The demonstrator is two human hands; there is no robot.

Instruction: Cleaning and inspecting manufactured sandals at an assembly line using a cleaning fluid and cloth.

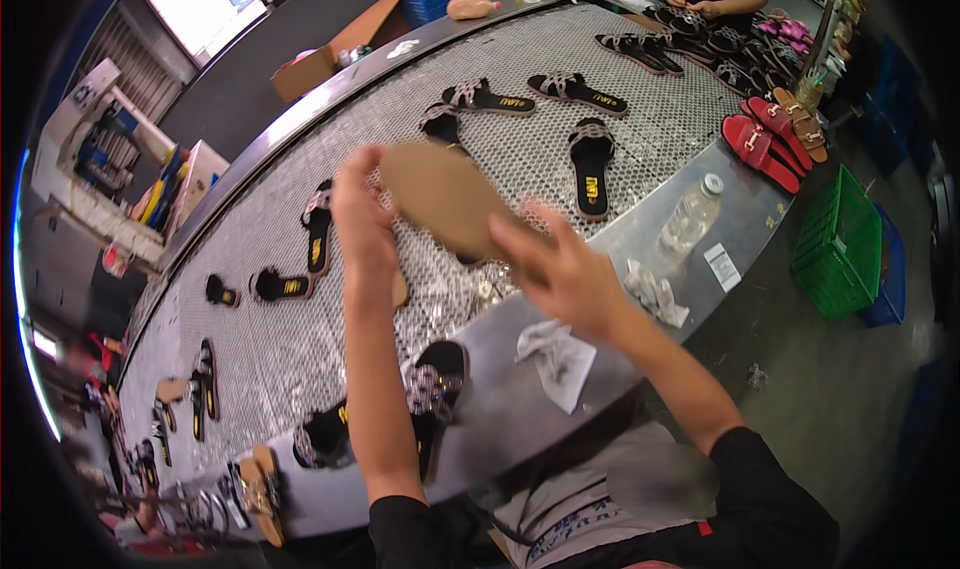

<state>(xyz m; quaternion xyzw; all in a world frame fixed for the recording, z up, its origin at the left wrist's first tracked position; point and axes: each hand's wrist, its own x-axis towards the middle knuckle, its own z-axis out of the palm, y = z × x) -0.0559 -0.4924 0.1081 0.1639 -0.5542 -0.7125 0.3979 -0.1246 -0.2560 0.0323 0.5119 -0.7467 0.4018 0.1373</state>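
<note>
A slide sandal (440, 194) is held up over the conveyor, its plain tan sole turned toward me. My left hand (365, 214) closes on the wider end, with the fingers partly hidden behind the sole. On the narrower end my right hand (560, 269) is closed, slightly smeared by motion. Just below my left hand a small tan edge shows, and I cannot make out what it belongs to. Near my left forearm, a black sandal with a jewelled strap (435, 389) lies on the metal ledge, and another black sandal (325, 434) is partly hidden by that forearm.
Several black sandals lie on the mesh conveyor (520, 54). The metal ledge (600, 389) bears a white cloth (560, 359), crumpled tissue (655, 294) and a clear bottle (692, 214). Red sandals (760, 149) and a green crate (840, 244) are right. Another person's hands (695, 4) work at the far end.
</note>
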